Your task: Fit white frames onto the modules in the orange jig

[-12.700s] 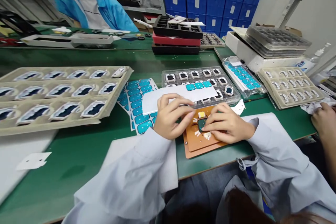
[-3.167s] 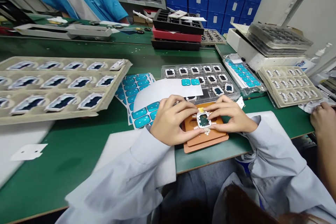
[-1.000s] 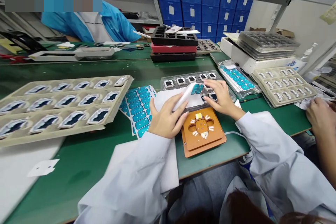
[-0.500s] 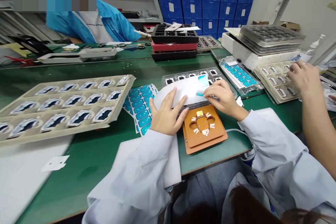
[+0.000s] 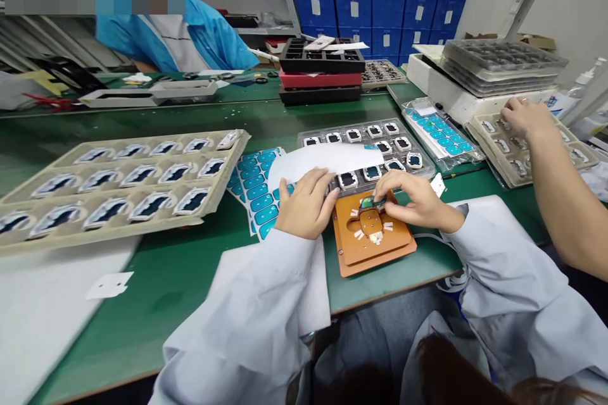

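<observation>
Apparently mid-placing, the right hand (image 5: 413,201) pinches film (image 5: 367,202) at the block's (image 5: 354,252) twelve o'clock, left hand (image 5: 306,205) spread at ten, with careful alignment probably needed.

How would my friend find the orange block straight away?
Look along the near edge of the green table. The orange block lies there, partly hidden by the right hand. Its colour and cut-out middle set it apart from the clear tray behind.

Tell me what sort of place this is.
Probably a small-parts assembly workshop: a green workbench bears a beige tray filled with similar white-framed parts and an orange recessed block, and blue bins stand stacked behind.
</observation>
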Action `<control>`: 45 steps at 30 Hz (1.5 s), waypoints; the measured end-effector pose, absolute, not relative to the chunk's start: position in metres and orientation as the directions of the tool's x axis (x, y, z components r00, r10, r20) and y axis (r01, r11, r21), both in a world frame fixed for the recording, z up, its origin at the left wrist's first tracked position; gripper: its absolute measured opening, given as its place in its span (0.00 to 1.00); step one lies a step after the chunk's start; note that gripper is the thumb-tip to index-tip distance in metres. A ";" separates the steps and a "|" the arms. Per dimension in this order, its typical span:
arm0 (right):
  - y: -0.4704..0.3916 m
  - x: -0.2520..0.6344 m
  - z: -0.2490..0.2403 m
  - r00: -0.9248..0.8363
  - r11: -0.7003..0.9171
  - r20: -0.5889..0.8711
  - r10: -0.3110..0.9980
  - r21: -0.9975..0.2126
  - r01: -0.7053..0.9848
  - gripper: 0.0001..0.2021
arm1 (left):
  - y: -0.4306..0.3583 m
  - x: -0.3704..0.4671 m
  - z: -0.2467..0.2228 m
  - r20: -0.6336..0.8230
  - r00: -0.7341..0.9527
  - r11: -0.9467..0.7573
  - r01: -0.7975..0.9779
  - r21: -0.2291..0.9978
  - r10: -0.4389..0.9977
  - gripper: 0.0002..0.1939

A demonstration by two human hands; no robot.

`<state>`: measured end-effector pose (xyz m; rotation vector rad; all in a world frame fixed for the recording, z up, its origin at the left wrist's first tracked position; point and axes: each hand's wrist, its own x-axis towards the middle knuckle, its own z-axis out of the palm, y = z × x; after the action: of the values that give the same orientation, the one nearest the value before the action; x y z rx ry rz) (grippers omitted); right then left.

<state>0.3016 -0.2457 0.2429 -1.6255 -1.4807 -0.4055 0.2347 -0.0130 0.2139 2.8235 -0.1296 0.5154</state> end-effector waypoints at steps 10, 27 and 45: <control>-0.247 0.300 0.246 0.016 0.177 0.647 0.762 -0.232 0.956 0.09 | -0.011 0.236 0.213 0.306 0.925 -0.913 -0.309 0.265 -0.224 0.24; -0.251 0.298 0.245 0.000 0.176 0.519 0.855 -0.290 0.941 0.12 | -0.009 0.239 0.212 0.367 0.911 -0.922 -0.293 0.254 -0.188 0.24; -0.245 0.300 0.240 0.421 -0.109 0.703 0.574 -0.444 0.890 0.13 | -0.020 0.223 0.224 0.532 0.785 -0.744 -0.554 0.374 -0.318 0.24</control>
<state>0.3001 -0.2449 0.2398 -1.7981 -1.2614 -0.4522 0.2226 -0.0205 0.2243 2.4498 -0.6495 0.6020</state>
